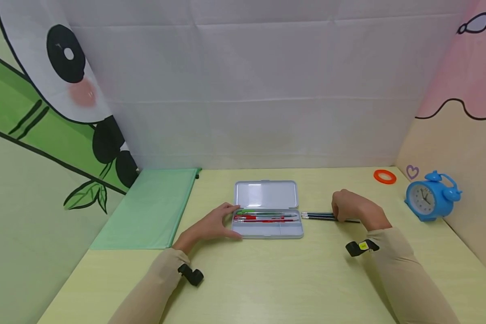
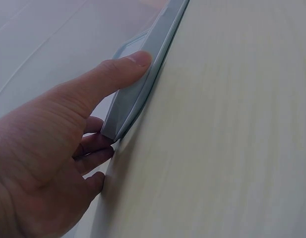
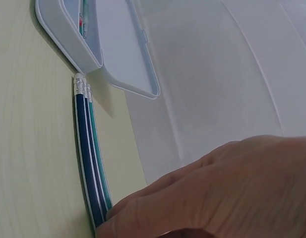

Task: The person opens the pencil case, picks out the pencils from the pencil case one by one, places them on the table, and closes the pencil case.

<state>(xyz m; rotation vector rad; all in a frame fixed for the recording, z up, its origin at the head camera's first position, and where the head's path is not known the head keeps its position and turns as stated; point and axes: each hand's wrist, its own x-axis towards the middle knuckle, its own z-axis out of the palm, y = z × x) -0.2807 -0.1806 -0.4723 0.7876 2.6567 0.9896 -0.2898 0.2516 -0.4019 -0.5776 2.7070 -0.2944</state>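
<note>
Pencils [image 1: 319, 216]: a small bunch flat on the table [image 1: 267, 279], just right of the open box [image 1: 259, 231], rubber ends facing it.
Right hand [image 1: 355, 208]: fingers curled down, nearly closed, pinching the pencils away from the rubber ends.
Left hand [image 1: 213, 224]: spread wide round the box's left end, thumb [image 2: 139, 58] on its front side.
Good way: best to hold the box still and the pencils neatly together.

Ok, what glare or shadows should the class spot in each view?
Head view: pale glare on the open lid, a shadow beside the right sleeve; left wrist view: a shadow on the table beside the case; right wrist view: a shadow beside the pencils.
</note>
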